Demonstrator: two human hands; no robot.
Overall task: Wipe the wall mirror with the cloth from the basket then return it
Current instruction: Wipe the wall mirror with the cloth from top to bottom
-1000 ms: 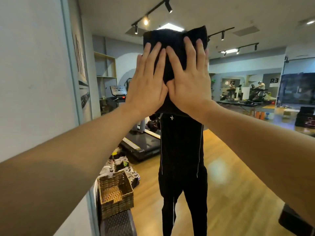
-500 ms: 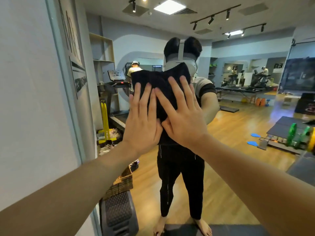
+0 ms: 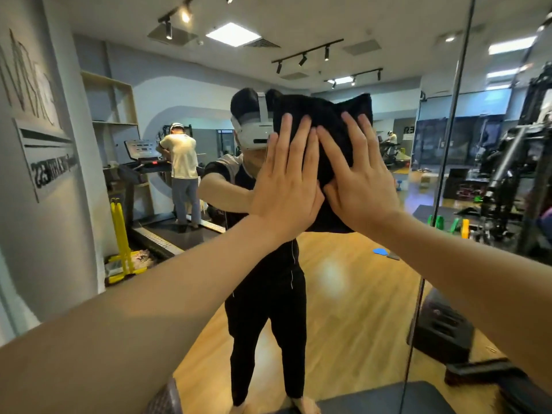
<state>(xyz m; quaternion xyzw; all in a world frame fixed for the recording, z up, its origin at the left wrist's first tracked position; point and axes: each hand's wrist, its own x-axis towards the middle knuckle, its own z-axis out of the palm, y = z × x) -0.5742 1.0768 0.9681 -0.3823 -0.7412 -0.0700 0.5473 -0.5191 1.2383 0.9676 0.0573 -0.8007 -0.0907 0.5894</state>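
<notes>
**Black cloth pinned flat to the mirror under both your palms**

Black and soft, the cloth (image 3: 325, 127) is spread against the wall mirror (image 3: 343, 294) at about head height, and the head view is the only one you have. Your left hand (image 3: 286, 186) lies open and flat, fingers together and pointing up, covering the cloth's left half. Your right hand (image 3: 358, 180) lies open just beside it, fingers fanned a little wider, the two thumbs close together or touching low at the middle. Neither hand grips anything; both press the fabric onto the glass. Two upper corners of the cloth poke out above your fingertips, and its lower edge hangs below the heels of your palms.

Judging by how it bunches and droops, the cloth is light, limp and thick like a towel. It will not hold its shape, and it should slide easily over smooth glass, so it will probably drop once the pressure eases. Keep your palms on its middle while wiping. To take it off, pinch a fold near your thumbs or gather an upper corner.

The glass is the fragile part here, so press evenly. A vertical seam (image 3: 448, 162) runs well to the right of your right hand. The basket cannot be clearly made out; a dark woven edge (image 3: 165, 398) shows far below your left forearm, but I cannot tell what it is.
</notes>
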